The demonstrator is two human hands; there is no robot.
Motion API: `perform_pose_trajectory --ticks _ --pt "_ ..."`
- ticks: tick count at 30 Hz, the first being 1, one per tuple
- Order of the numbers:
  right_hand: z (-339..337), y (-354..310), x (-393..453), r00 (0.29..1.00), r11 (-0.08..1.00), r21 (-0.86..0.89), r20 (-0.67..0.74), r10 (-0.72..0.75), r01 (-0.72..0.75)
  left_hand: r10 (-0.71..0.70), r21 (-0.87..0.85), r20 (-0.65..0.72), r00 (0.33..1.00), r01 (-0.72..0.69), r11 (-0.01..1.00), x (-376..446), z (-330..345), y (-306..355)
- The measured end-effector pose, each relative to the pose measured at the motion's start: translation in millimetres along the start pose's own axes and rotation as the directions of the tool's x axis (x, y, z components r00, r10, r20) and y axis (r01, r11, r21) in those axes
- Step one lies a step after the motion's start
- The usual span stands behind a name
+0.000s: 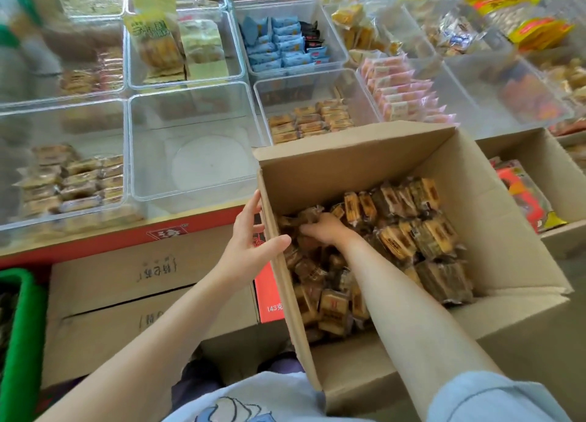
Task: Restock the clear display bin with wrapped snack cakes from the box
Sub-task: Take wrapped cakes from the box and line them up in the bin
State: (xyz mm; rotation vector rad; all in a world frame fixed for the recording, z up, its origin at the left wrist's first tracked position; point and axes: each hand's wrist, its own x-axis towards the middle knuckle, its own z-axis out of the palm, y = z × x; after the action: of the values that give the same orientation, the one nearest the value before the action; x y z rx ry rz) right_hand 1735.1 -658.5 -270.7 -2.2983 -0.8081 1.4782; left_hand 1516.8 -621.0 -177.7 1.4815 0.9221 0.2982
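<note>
Brown wrapped snack cakes [396, 241] fill the cardboard box [494, 196]; her right hand [323, 229] clutches some inside it. Her left hand [250, 244] grips the box's wall. Beside it stands the empty clear bin [190, 111].

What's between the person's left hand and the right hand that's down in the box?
In the head view, only the cardboard box's side wall: the left hand holds its edge from outside, while the right hand grips snack cakes inside.

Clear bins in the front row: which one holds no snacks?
The empty bin just left of the cardboard box; only a white disc shows at its bottom, while its neighbours hold wrapped cakes.
</note>
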Motion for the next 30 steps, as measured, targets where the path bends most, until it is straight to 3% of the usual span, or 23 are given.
perform_pose_trajectory --ticks 2,4,8,11,13,16,20,23,26,28,30 --pt "-26 -22 -29 0.988 0.895 0.445 0.136 -0.072 0.004 -0.010 0.037 -0.010 1.000 0.010 0.999 0 -2 4" --pt "-50 -41 -61 0.952 0.732 0.681 0.216 -0.218 0.013 0.045 0.161 -0.082 0.996 -0.031 0.986 -2 -3 12" --pt "-65 -77 -115 0.867 0.658 0.738 0.222 -0.447 0.150 0.320 0.360 -0.097 0.942 -0.266 0.894 -4 -18 45" --pt "-47 -116 -141 0.822 0.661 0.706 0.200 -0.533 0.256 0.557 0.425 -0.010 0.831 -0.500 0.754 1 -42 64" --pt "-26 -146 -151 0.826 0.665 0.687 0.170 -0.538 0.292 0.575 0.441 -0.038 0.817 -0.503 0.743 3 -64 66" --pt "13 -191 -151 0.852 0.725 0.589 0.112 -0.511 0.357 0.540 0.420 -0.101 0.836 -0.456 0.784 1 -108 57" --pt "79 -250 -119 0.940 0.849 0.421 -0.025 -0.340 0.319 0.450 0.522 -0.093 0.888 -0.341 0.782 4 -191 24" --pt "131 -290 -75 0.944 0.905 0.271 -0.055 -0.326 0.329 0.347 0.600 -0.072 0.935 -0.238 0.764 17 -272 -18" --pt "172 -330 -32 0.940 0.938 0.092 -0.111 -0.323 0.333 0.135 0.616 -0.268 0.954 0.062 0.786 32 -359 -75" --pt "191 -352 -10 0.921 0.932 -0.018 -0.144 -0.361 0.362 0.101 0.672 -0.423 0.900 0.237 0.702 39 -409 -115" --pt "206 -373 10 0.895 0.902 -0.149 -0.138 -0.425 0.405 0.094 0.708 -0.484 0.870 0.326 0.627 43 -444 -144"
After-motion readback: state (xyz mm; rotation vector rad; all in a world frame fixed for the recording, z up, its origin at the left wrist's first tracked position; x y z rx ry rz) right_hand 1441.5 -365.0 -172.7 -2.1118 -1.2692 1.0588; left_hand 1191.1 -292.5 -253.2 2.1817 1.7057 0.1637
